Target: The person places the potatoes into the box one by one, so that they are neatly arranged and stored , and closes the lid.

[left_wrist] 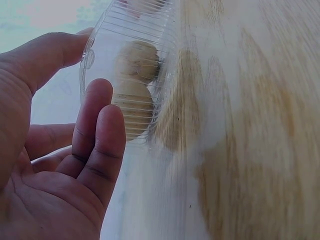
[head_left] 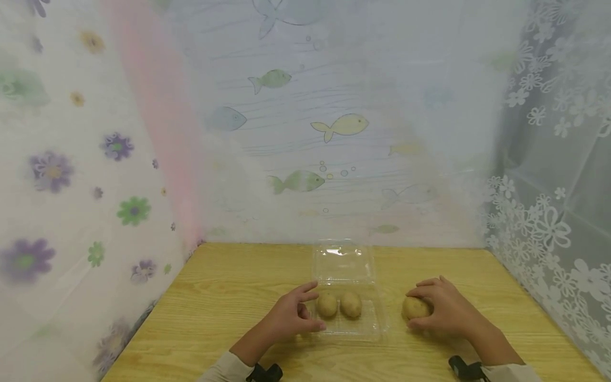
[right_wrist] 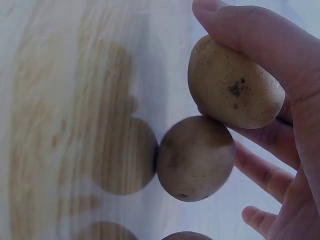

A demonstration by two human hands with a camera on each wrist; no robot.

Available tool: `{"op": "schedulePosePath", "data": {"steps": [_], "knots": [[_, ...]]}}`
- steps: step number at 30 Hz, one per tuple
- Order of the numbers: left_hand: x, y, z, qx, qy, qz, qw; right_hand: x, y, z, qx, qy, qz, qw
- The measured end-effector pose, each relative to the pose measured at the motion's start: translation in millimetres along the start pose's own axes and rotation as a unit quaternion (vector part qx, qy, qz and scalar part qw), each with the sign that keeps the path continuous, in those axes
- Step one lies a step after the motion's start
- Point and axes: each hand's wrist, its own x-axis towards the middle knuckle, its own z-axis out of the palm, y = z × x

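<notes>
A clear plastic clamshell box (head_left: 353,329) stands with its lid raised at the back, holding two potatoes (head_left: 351,305) side by side. My left hand (head_left: 291,313) is at the box's left side, fingers loosely bent. In the left wrist view its thumb (left_wrist: 60,52) touches the rim, and two fingertips rest by the ribbed wall. To the right of the box, my right hand (head_left: 444,310) grips a potato (right_wrist: 235,85) between thumb and fingers. Just beneath that one, another potato (right_wrist: 196,159) shows in the right wrist view, with part of a further potato (right_wrist: 187,236) at the bottom edge.
A glossy wood-patterned table (head_left: 229,270) carries everything and mirrors the potatoes. Behind it hangs a sheet printed with fish (head_left: 305,180). Flowered sheets (head_left: 86,212) close in both sides. Black wrist cameras (head_left: 267,372) sit at both cuffs.
</notes>
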Motion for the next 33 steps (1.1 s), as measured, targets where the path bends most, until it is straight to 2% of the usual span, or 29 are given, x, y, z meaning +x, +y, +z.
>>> {"op": "schedulePosePath", "data": {"steps": [12,18,22,33], "knots": [[0.3,0.1,0.6,0.004,0.002,-0.001,1.0000,5,-5,-11,0.015,0.011,-0.016,1.000],[0.3,0.5,0.8,0.004,-0.002,0.001,1.0000,8,-10,-17,0.030,0.002,0.007,1.000],[0.9,1.2,0.8,0.002,-0.005,0.004,1.0000,12,-13,-18,0.017,0.007,0.011,1.000],[-2.3,7.3,-0.3,-0.006,-0.001,0.010,0.9999,29,-23,-18,0.036,0.019,-0.050,0.998]]}}
